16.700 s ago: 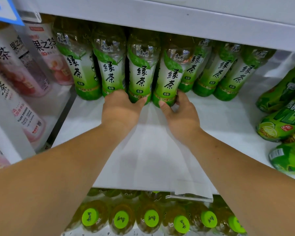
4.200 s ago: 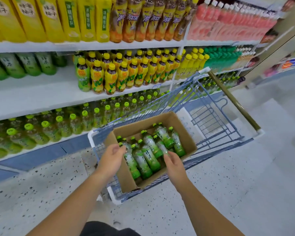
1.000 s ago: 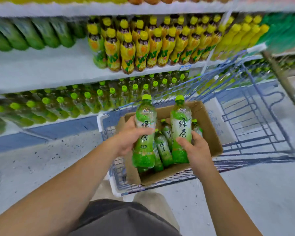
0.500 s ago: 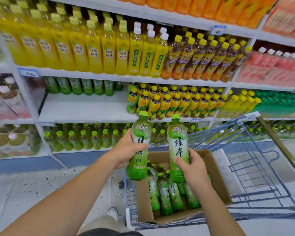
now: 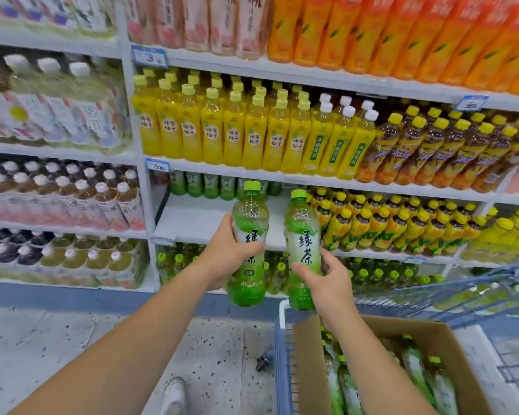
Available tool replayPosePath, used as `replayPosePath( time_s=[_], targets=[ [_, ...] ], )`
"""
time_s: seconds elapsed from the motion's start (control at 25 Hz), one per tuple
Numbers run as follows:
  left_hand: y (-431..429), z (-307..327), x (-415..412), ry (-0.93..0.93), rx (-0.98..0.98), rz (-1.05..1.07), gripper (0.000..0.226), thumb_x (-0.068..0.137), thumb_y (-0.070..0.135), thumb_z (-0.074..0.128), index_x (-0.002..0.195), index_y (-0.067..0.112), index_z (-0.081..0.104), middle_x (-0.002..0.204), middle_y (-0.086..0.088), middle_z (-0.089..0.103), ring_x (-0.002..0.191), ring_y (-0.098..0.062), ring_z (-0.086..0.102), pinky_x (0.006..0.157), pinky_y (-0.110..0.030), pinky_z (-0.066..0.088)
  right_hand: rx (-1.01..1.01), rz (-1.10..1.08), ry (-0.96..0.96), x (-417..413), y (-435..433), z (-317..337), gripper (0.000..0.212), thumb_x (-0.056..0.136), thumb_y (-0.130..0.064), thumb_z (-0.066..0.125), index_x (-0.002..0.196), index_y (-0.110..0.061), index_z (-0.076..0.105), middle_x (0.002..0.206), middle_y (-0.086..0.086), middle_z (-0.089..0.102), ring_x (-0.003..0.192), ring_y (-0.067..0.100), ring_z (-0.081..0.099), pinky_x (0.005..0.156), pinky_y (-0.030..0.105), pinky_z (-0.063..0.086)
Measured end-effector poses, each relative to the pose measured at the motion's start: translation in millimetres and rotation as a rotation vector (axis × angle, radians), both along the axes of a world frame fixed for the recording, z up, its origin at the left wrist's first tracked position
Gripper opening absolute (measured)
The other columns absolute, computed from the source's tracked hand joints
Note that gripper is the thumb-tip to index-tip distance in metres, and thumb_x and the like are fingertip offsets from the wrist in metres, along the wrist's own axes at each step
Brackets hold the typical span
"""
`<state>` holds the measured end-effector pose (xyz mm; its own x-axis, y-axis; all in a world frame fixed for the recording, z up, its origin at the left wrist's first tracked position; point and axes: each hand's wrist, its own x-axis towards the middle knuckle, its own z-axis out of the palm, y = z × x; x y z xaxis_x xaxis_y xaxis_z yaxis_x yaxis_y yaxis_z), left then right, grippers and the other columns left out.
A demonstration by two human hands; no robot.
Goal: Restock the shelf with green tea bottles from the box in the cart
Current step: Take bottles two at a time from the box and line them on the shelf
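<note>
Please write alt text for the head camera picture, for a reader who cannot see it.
A person's left hand and right hand each hold one upright green tea bottle, left bottle and right bottle, raised before a store shelf that is mostly bare, with a few green bottles at its back. Below right, a cardboard box with more bottles sits in a blue cart.

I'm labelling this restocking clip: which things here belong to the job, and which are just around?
Job: left hand and right hand, each holding a green tea bottle; the box; cart; half-empty shelf.
Around: yellow bottles; orange bottles; price tag.
</note>
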<state>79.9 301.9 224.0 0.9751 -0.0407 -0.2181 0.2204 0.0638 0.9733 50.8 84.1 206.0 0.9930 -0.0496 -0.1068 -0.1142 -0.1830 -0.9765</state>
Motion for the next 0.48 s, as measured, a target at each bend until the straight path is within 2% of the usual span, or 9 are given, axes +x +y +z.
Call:
replayPosePath(
  time_s=[0.12, 0.24, 0.36, 0.48],
  targets=[
    [45, -8, 27, -0.01, 0.068, 0.011, 0.058, 0.064, 0.023, 0.084, 0.113, 0.038, 0.055, 0.1, 0.005, 0.073, 0.089, -0.016, 0.073, 0.068, -0.031, 0.06, -0.012, -0.042, -0.018, 29, 44, -12, 0.032, 0.077, -0.028, 0.081, 0.103, -0.04, 0.068, 0.093, -0.021, 0.074, 0.082, 0.001, 0.071, 0.063, 0.018, 0.054],
    [85, -21, 62, -0.038, 0.2, 0.01, 0.052, 0.064, 0.025, 0.085, 0.106, 0.042, 0.06, 0.093, 0.019, 0.073, 0.083, -0.003, 0.071, 0.064, -0.021, 0.056, -0.032, -0.063, 0.023, 57, 81, -24, 0.03, 0.079, -0.027, 0.08, 0.1, -0.044, 0.067, 0.095, -0.023, 0.074, 0.085, -0.001, 0.07, 0.07, 0.023, 0.056],
    [118, -45, 107, -0.044, 0.328, -0.018, 0.047, 0.063, 0.029, 0.085, 0.103, 0.038, 0.064, 0.091, 0.016, 0.074, 0.081, -0.003, 0.07, 0.069, -0.026, 0.057, -0.071, -0.091, 0.065, 88, 107, -44, 0.031, 0.08, -0.028, 0.079, 0.107, -0.038, 0.068, 0.098, -0.017, 0.075, 0.089, 0.003, 0.071, 0.08, 0.034, 0.06],
    [136, -77, 147, -0.049, 0.383, -0.06, 0.047, 0.06, 0.029, 0.085, 0.1, 0.036, 0.062, 0.095, 0.011, 0.072, 0.087, -0.008, 0.068, 0.075, -0.03, 0.056, -0.1, -0.139, 0.108, 119, 120, -70, 0.029, 0.08, -0.026, 0.081, 0.106, -0.034, 0.069, 0.096, -0.016, 0.076, 0.086, 0.005, 0.073, 0.08, 0.039, 0.062]
  ],
)
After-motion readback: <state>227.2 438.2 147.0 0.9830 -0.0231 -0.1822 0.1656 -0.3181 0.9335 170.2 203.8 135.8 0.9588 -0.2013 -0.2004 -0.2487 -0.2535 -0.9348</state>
